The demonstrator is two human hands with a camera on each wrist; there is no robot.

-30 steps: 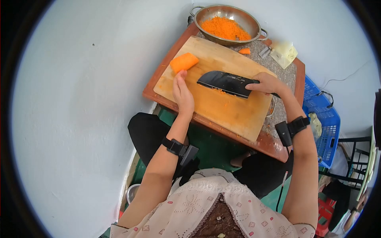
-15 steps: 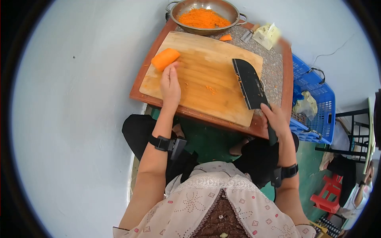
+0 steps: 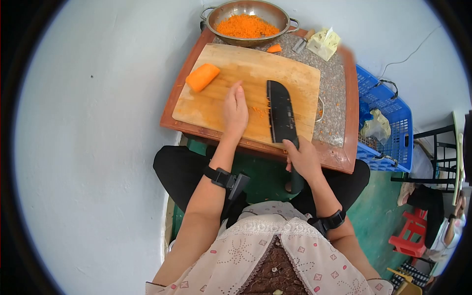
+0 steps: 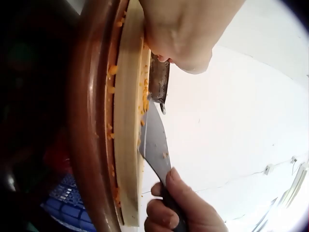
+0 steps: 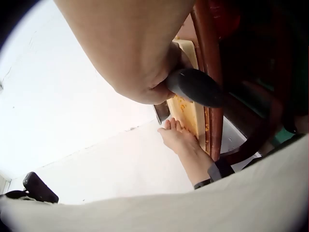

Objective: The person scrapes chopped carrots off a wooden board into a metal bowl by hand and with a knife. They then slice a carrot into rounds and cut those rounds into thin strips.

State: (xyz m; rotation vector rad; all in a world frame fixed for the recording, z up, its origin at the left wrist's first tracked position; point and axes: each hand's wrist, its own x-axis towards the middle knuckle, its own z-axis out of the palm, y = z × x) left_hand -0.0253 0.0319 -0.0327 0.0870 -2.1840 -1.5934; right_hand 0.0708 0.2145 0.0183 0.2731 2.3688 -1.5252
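Note:
My right hand (image 3: pixel 305 160) grips the handle of a black kitchen knife (image 3: pixel 281 110). Its broad blade stands over the right half of the wooden cutting board (image 3: pixel 295 73), tip pointing away from me. In the left wrist view the blade (image 4: pixel 155 137) slants with its edge low against the board, orange bits stuck to it. My left hand (image 3: pixel 236 110) is over the middle of the board on its side edge, fingers straight and holding nothing. Small carrot bits (image 3: pixel 257 111) lie between this hand and the blade. A thick piece of peeled carrot (image 3: pixel 202 77) rests at the board's left.
A two-handled metal pan (image 3: pixel 280 19) of chopped carrot stands at the table's back. A carrot end (image 3: pixel 274 48), a peeler-like tool (image 3: pixel 299 45) and a yellowish packet (image 3: pixel 324 43) lie behind the board. To the right are a blue basket (image 3: pixel 400 128) and red stool (image 3: pixel 410 235).
The knife swung from lying across the board to the right edge, blade turned pointing away, then moved back left. My left hand left the carrot and moved right towards the bits.

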